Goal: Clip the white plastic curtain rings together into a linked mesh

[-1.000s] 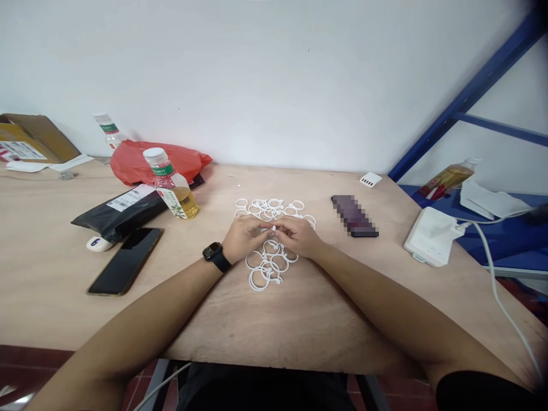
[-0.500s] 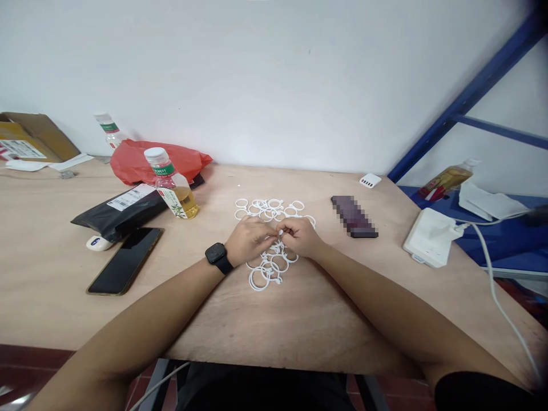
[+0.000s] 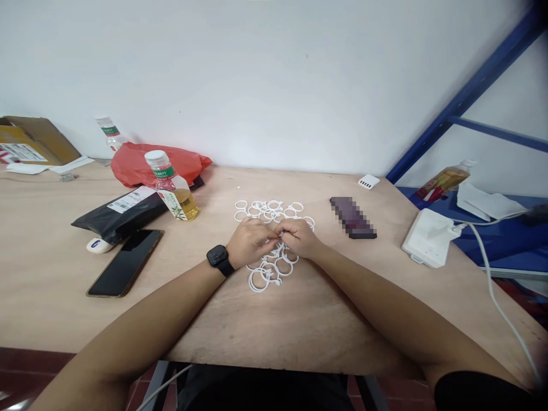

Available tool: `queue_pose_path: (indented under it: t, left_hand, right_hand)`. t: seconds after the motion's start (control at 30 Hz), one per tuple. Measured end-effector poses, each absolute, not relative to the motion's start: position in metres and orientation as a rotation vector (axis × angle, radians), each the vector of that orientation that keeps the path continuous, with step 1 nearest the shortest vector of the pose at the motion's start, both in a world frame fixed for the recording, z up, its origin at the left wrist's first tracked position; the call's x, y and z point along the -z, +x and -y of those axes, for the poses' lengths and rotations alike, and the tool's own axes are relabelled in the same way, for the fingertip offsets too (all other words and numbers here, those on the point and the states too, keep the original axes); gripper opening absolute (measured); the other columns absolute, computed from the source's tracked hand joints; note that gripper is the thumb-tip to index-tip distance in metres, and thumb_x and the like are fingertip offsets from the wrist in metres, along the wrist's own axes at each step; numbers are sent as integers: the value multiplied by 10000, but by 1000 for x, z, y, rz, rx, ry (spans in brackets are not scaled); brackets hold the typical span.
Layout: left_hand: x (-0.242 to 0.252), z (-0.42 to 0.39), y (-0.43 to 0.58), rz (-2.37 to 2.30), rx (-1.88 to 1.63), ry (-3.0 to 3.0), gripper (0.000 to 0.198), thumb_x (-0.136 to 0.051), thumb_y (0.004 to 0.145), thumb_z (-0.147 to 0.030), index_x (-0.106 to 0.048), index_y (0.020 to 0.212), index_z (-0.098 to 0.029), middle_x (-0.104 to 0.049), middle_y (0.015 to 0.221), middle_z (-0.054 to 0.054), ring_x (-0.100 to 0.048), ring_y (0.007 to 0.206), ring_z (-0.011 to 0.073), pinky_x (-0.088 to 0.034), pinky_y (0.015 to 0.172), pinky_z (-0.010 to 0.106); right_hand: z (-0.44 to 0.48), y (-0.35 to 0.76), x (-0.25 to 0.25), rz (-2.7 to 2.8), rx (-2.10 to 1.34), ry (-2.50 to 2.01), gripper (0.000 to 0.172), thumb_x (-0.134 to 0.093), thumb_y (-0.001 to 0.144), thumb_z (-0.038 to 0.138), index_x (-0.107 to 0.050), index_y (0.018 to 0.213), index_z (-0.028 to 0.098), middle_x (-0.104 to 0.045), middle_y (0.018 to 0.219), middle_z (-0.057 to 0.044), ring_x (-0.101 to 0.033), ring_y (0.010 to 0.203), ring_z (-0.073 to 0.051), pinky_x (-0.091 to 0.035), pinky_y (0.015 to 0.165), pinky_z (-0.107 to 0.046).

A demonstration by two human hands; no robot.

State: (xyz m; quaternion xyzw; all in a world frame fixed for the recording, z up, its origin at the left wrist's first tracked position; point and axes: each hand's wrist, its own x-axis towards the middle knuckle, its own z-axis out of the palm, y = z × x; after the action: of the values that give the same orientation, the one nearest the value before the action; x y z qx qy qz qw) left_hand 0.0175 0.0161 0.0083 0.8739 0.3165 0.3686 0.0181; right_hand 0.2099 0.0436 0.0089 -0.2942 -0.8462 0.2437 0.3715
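Left hand (image 3: 252, 242) and right hand (image 3: 298, 237): fingertips together, both pinched on one small white piece (image 3: 281, 233), mostly hidden by the fingers. Hands meet over the middle of the white rings (image 3: 269, 273), loose on the wooden table (image 3: 274, 337), part beyond the hands, part nearer the body. Roughly twenty; overlap and hands block an exact count. Black watch (image 3: 218, 256) on left wrist.

Bottles, 3 total:
- tea bottle (image 3: 177, 191), left of the hands, upright, capped, yellow liquid in the lower part, green band with Chinese characters, too small to read surely
- rear bottle (image 3: 110, 132), same green band, behind the red bag (image 3: 171, 157); contents hidden
- tilted bottle (image 3: 445, 181), right, by the blue frame (image 3: 460, 97), amber liquid, reddish label unreadable

Red bag: contents hidden. 1 black mailer (image 3: 124, 216) with white barcode label (image 3: 133, 198), text illegible; contents hidden. 1 open cardboard box (image 3: 53, 140), far left, printed label unreadable, inside not visible.

Phones: 1 left (image 3: 125, 262), dark screen. Right: 1 pixelated dark slab (image 3: 353, 218), 1 white multi-port block (image 3: 369, 181), 1 white adapter (image 3: 430, 240) with cable plugged in.
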Motion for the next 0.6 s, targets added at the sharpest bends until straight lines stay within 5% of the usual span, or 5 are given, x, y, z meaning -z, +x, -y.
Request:
queue_pose_path:
  t: [0.13, 0.33, 0.6]
  left_hand:
    - [-8, -16, 18, -983, -1160, 2690, 136, -590, 873, -261, -703, 827, -201, -733, 777, 29, -641, 763, 173, -435, 762, 336]
    - [-7, -19, 8, -1103, -1210, 2482, 153, -557, 853, -214, -705, 887, -193, -742, 825, 34, -652, 785, 170, -462, 806, 346]
    - [-7, -20, 5, -945, -888, 2584, 197, -517, 779, -155, -703, 834, -190, -715, 896, 43, -628, 856, 183, -465, 847, 342]
  right_hand:
    - [-44, 210, -8, 2151, -631, -742, 218, -446, 703, 96, -639, 670, 191, -635, 653, 1, -568, 612, -124, -436, 624, -242]
    - [-57, 227, -4, 2017, -641, -895, 241, -556, 811, 223, -695, 1005, 190, -682, 760, -12, -605, 644, -134, -463, 614, -249]
    - [-93, 274, -4, 2191, -323, -972, 234, -513, 664, 74, -686, 771, 191, -658, 796, -45, -602, 749, -187, -472, 710, -313]
